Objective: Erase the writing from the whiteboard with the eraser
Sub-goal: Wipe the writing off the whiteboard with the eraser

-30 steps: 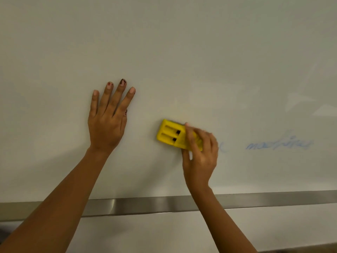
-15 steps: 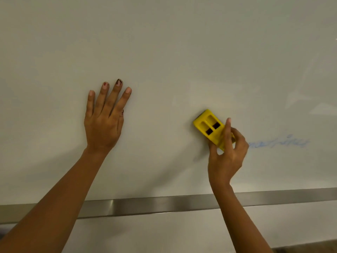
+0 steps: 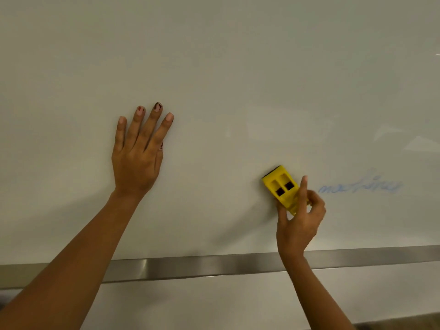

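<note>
Right hand (image 3: 300, 222) pinches yellow plastic block eraser (image 3: 281, 187) on the white whiteboard (image 3: 238, 67), just left of faint blue cursive writing (image 3: 359, 186).
Thumb and curled fingers grip the eraser's lower end; eraser tilted. Left hand (image 3: 138, 160) lies flat on the board, fingers straight, well apart to the left. Brushed metal rail (image 3: 202, 267) below both.

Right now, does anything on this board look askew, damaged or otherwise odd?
Nothing damaged. The yellow eraser sits tilted on the whiteboard, pinched at its lower end by the right hand; smudgy blue writing lies just right of it. The left hand rests flat.
</note>
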